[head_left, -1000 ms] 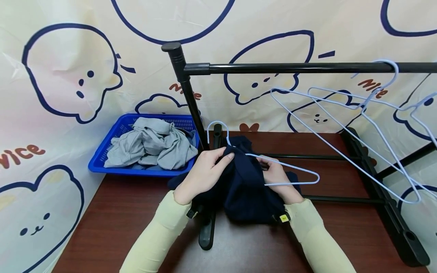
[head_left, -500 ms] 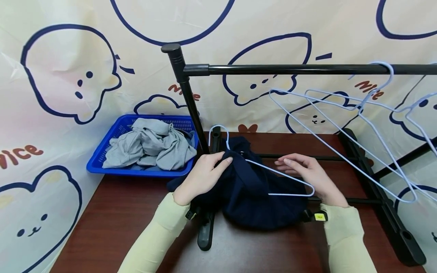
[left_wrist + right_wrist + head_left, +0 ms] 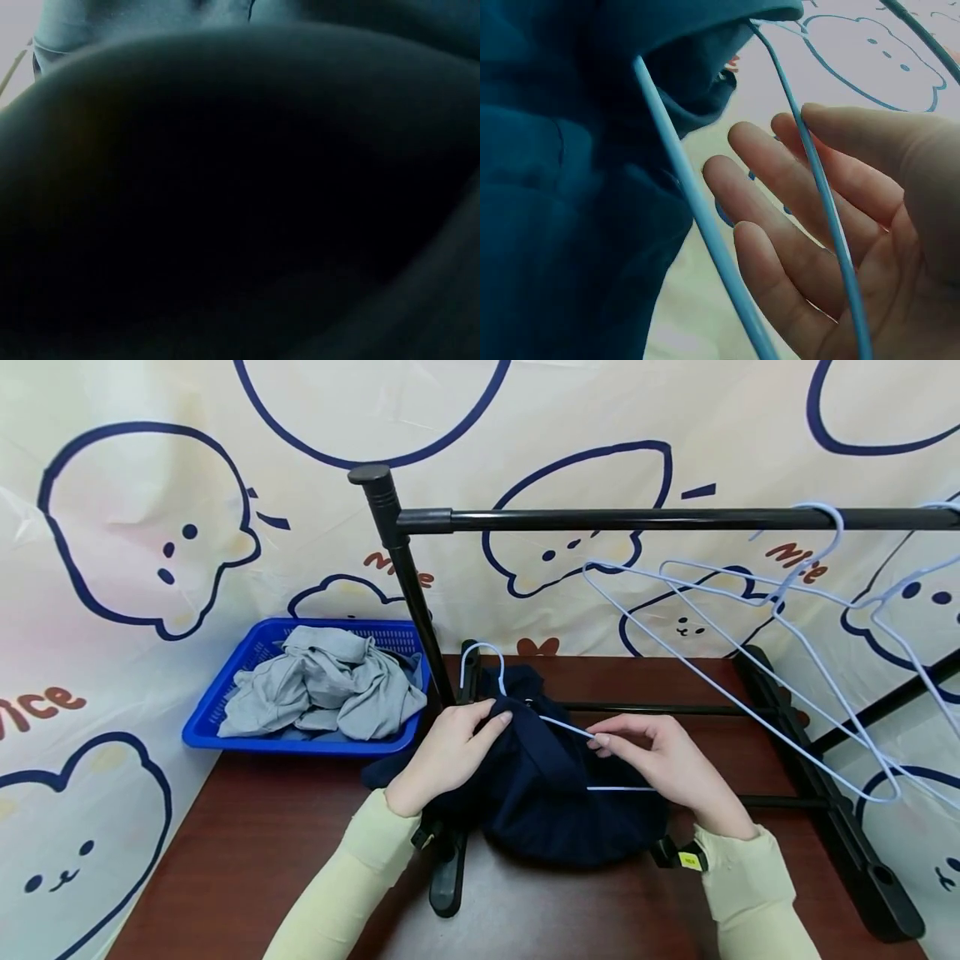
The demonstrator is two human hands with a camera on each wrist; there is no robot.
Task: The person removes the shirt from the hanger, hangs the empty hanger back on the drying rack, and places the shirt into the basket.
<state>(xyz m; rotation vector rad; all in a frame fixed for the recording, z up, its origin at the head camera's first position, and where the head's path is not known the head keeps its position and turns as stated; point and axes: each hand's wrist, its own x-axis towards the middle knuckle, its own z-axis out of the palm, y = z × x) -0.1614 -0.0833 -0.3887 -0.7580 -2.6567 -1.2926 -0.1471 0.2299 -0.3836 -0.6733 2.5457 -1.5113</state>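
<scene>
A dark navy garment (image 3: 551,818) lies bunched on the table, over the foot of the rack. A light-blue clothes hanger (image 3: 564,725) is partly inside it: its hook rises from the top and its right end sticks out. My left hand (image 3: 442,750) pinches the cloth just below the hook, thumb on top. My right hand (image 3: 667,762) pinches the hanger's upper arm between thumb and forefinger. In the right wrist view both wires of the hanger (image 3: 714,244) leave the garment (image 3: 562,195), and the other fingers spread behind. The left wrist view is mostly dark, its contents unclear.
A black rack with a top bar (image 3: 555,520) spans the table (image 3: 247,860). Light-blue hangers (image 3: 780,602) hang from the bar at the right. A blue basket (image 3: 292,743) with grey clothes (image 3: 322,685) sits at the back left.
My right hand has come out from behind the garment, swung right past the hanger's end, then moved back and taken hold of its upper wire. My left hand has stayed by the hook.
</scene>
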